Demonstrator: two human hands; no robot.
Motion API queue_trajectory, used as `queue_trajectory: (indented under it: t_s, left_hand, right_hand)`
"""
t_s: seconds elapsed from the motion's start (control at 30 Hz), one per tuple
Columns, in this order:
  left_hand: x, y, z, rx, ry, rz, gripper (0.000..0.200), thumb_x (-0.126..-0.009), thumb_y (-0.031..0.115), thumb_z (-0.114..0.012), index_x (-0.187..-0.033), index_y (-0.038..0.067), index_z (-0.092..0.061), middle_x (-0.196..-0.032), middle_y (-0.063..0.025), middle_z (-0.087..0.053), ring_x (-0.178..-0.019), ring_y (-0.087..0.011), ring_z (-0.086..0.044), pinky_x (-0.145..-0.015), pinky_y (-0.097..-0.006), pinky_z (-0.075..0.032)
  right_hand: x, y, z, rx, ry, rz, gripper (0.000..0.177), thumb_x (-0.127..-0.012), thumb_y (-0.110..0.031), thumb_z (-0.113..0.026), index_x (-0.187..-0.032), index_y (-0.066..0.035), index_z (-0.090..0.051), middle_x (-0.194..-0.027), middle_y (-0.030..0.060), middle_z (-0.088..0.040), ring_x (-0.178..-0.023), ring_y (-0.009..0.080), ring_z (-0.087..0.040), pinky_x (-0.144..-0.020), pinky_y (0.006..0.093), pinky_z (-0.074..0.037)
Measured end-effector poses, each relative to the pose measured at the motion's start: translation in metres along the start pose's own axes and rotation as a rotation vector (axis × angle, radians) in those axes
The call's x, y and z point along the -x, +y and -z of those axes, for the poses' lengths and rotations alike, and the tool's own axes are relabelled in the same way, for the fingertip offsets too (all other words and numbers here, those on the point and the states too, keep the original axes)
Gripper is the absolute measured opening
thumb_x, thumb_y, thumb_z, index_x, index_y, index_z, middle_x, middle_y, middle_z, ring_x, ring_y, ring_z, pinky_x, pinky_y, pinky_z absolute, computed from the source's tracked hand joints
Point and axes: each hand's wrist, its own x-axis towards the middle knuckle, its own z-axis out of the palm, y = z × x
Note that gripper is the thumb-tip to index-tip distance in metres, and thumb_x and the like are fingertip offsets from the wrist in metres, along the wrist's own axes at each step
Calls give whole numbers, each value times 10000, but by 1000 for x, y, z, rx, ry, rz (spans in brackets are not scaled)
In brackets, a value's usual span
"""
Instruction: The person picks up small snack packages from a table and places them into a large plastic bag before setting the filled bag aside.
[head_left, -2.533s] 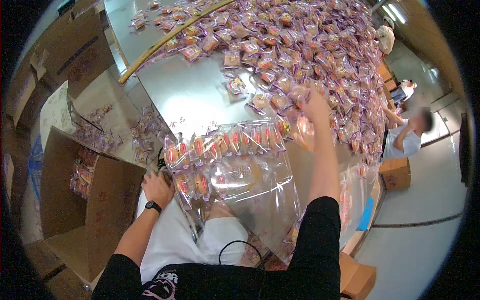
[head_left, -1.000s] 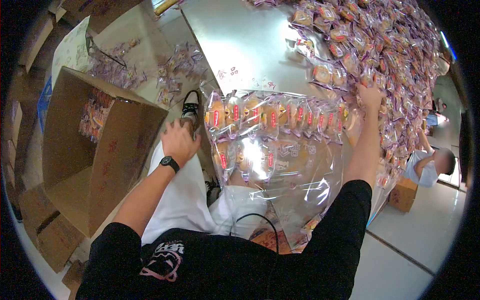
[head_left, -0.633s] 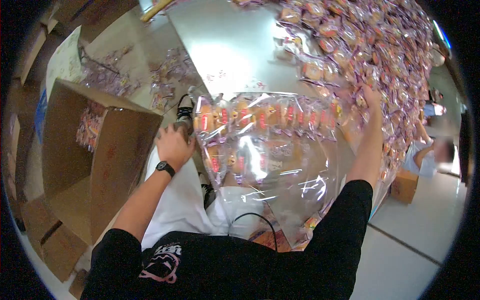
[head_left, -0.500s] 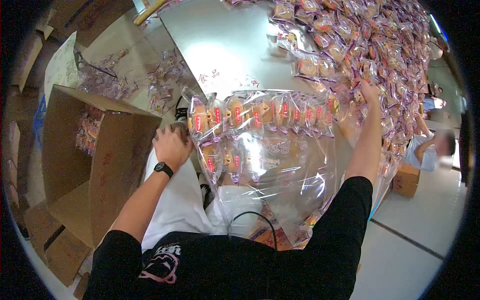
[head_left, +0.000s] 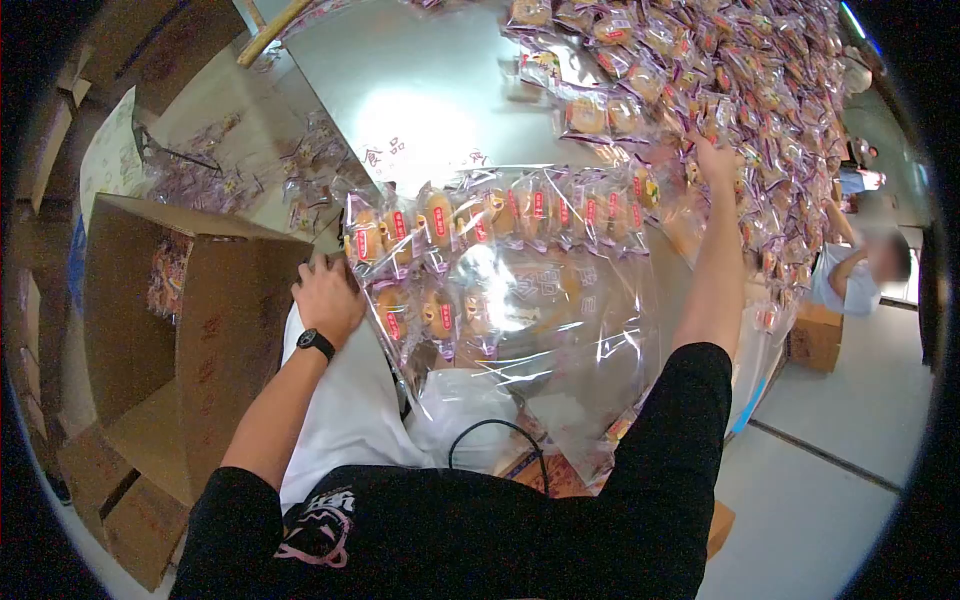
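Note:
A large clear plastic bag (head_left: 560, 310) lies in front of me, with a full row of wrapped cakes (head_left: 490, 218) along its far side and a shorter row (head_left: 436, 312) below. My left hand (head_left: 329, 298), wearing a black watch, rests at the bag's left edge with its fingers bent; whether it grips the film is unclear. My right hand (head_left: 716, 166) reaches beyond the bag's upper right corner into the big pile of wrapped cakes (head_left: 760, 110). Its fingertips are among the wrappers, and what they hold cannot be made out.
An open cardboard box (head_left: 215, 350) stands at my left, with packets inside. The metal table (head_left: 400, 60) extends ahead. More packets (head_left: 205, 170) lie at the left, beyond the box. A co-worker (head_left: 850, 275) is at the far right, near another carton (head_left: 815, 338).
The view has shifted slightly, so the bag and both hands appear a little further left. My left hand stays at the bag's edge and my right hand is still at the pile.

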Motion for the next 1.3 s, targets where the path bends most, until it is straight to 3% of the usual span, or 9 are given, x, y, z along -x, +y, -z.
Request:
queue_trajectory:
  t_s: [0.37, 0.47, 0.77, 0.9, 0.93, 1.03, 1.1, 1.23, 1.3]
  left_hand:
    - [0, -1, 3, 42, 6, -3, 470, -896, 404, -665, -1222, 67, -695, -1318, -167, -578, -1198, -393, -553, -932, -554, -512]
    - [-2, -7, -13, -39, 37, -36, 495, -889, 444, -684, -1206, 64, -702, -1315, -159, -581, -1194, -393, -554, -928, -553, -514]
    - [-1, -1, -23, -44, 3, -43, 588, -856, 569, -714, -1156, 64, -719, -1301, -143, -569, -1217, -396, -527, -934, -555, -494]
    - [2, 6, -22, -44, -11, -32, 516, -856, 498, -727, -1150, 74, -722, -1292, -139, -570, -1230, -388, -515, -941, -559, -487]
    - [0, 6, -25, -39, -11, -36, 492, -855, 474, -729, -1148, 78, -724, -1294, -139, -569, -1233, -384, -513, -941, -557, -486]
    - [-1, 6, -34, -89, -22, -50, 361, -882, 338, -700, -1149, 97, -733, -1316, -118, -560, -1248, -366, -506, -970, -541, -470]
    - [-4, 4, -48, -135, -20, -62, 340, -903, 311, -676, -1164, 101, -731, -1329, -102, -555, -1258, -356, -501, -990, -531, -460]
    - [-4, 11, -47, -139, -13, -58, 319, -943, 285, -623, -1203, 131, -723, -1356, -86, -548, -1272, -342, -492, -999, -534, -450]
    - [-3, 10, -50, -102, 57, -61, 311, -955, 279, -604, -1211, 149, -722, -1366, -85, -546, -1274, -338, -491, -991, -540, -452]
  right_hand:
    - [23, -8, 3, -124, 49, 31, 857, -677, -549, -845, -1376, -90, -657, -1471, 321, -392, -1286, 467, -534, -1122, 470, -425]
    - [12, 6, -12, -77, 127, 53, 836, -685, -535, -844, -1369, -89, -664, -1456, 312, -403, -1307, 466, -516, -1126, 466, -422]
    - [25, 19, -26, -164, 233, 102, 810, -706, -528, -851, -1225, 68, -676, -1466, 275, -399, -1313, 427, -494, -1119, 478, -413]
    - [18, 30, -29, -238, 409, 107, 768, -721, -500, -875, -1180, 86, -686, -1301, 271, -582, -1244, 392, -556, -1055, 462, -438]
    - [17, 34, -27, -335, 388, 208, 668, -726, -458, -885, -1091, 76, -718, -1063, 215, -704, -1006, 376, -671, -923, 453, -504]
    - [45, 31, -4, -481, 291, 194, 520, -730, -382, -902, -975, 51, -753, -933, 154, -741, -838, 312, -699, -813, 422, -536]
    - [87, 2, 34, -377, 230, 110, 429, -751, -290, -898, -975, 46, -751, -935, 125, -746, -820, 256, -692, -783, 399, -539]
    - [97, 33, 38, -614, 141, 377, 254, -820, -122, -839, -995, 34, -740, -916, 85, -747, -802, 172, -680, -747, 352, -535]
    - [107, 39, 38, -690, 214, 355, 221, -844, -72, -806, -1023, 31, -729, -913, 73, -745, -799, 160, -678, -745, 346, -537]
